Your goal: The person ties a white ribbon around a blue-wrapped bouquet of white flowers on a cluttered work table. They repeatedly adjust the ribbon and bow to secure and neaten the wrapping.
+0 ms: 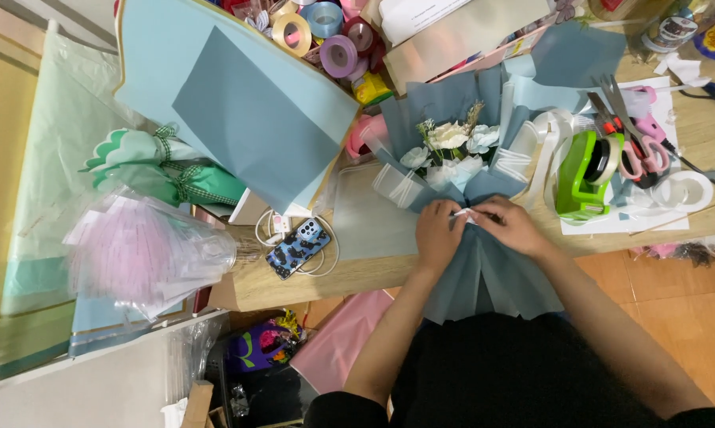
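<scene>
two hands meet in the middle of the frame, at the narrow waist of a bouquet (460,206) wrapped in grey-blue paper. the left hand (439,234) lies on the paper with its fingers bent and pressed together, and the right hand (509,224) is just beside it; both pinch a thin white ribbon (464,212) between the fingertips. the bouquet lies on the wooden table (357,273), with white flowers (451,136) at the upper end and the paper skirt hanging over the table edge toward the person. right of the hands stands a green tape dispenser (583,174), and pink-handled scissors (638,143) lie near it. left of the hands lies a phone (298,248) on a white cable. in the upper middle are ribbon rolls (333,40). a large light blue paper sheet (238,103) is at the upper left.
</scene>
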